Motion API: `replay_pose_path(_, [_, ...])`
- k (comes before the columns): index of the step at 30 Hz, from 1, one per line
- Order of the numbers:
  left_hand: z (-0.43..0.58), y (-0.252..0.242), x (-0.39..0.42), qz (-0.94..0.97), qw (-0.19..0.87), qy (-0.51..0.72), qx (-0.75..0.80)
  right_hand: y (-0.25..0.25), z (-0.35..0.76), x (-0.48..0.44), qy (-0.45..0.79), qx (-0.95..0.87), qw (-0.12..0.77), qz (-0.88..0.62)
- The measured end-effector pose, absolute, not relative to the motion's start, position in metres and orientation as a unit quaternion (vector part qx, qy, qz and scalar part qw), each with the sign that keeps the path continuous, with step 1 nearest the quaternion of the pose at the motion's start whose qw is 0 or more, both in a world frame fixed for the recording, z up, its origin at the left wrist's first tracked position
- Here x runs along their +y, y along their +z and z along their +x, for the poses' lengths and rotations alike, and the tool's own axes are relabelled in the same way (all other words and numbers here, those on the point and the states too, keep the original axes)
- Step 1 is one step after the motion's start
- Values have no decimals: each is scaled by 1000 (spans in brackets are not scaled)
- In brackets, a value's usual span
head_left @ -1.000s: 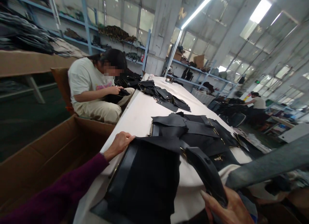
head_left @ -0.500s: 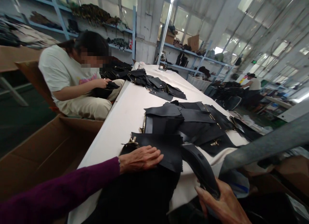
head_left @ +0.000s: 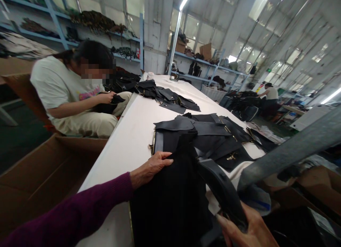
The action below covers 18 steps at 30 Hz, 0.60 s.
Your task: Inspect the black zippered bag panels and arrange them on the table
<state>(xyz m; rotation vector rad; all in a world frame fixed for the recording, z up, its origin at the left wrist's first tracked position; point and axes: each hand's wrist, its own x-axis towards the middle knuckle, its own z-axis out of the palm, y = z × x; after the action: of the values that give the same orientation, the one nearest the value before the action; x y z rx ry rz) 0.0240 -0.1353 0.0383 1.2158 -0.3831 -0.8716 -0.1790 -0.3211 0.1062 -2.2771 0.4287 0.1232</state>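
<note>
My left hand (head_left: 151, 168) pinches the upper left edge of a black fabric piece (head_left: 167, 204) between thumb and fingers. The piece hangs toward me over the table, and a thin gold line, perhaps a zipper, runs down its left side. At the lower right, my right hand (head_left: 247, 225) is closed around the near end of a curved, smooth black strip (head_left: 222, 186). The strip's far end meets the fabric; whether they are joined is hidden. Just beyond lies a pile of black panels (head_left: 213, 129) with gold zippers and metal clasps.
Farther along the white table (head_left: 125, 133) is another heap of black pieces (head_left: 165, 96). A seated person (head_left: 69, 94) works at the left, behind an open cardboard box (head_left: 53, 172). A grey metal pole (head_left: 293, 151) slants across the right, above more boxes.
My left hand has gone from lying flat on the smooth black panel to pinching the fabric edge. That panel has folded out of sight. My right hand keeps its hold on the strip.
</note>
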Motion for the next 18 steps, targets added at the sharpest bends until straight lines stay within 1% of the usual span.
replay_pose_path(4, [17, 44, -135, 538, 725, -379, -205, 96, -166, -304, 60, 145, 434, -887])
replay_pose_path(8, [9, 45, -132, 558, 704, -364, -247, 93, -153, -297, 46, 119, 463, -877])
replay_pose_path(11, [5, 40, -131, 570, 698, -354, -250, 98, -143, -299, 33, 122, 463, -878])
replay_pose_path(15, [3, 32, -128, 523, 725, -389, -222, 107, -136, -310, -1, 133, 448, -884])
replay_pose_path(18, [6, 26, -126, 489, 746, -410, -192, 116, -138, -321, -23, 160, 420, -893])
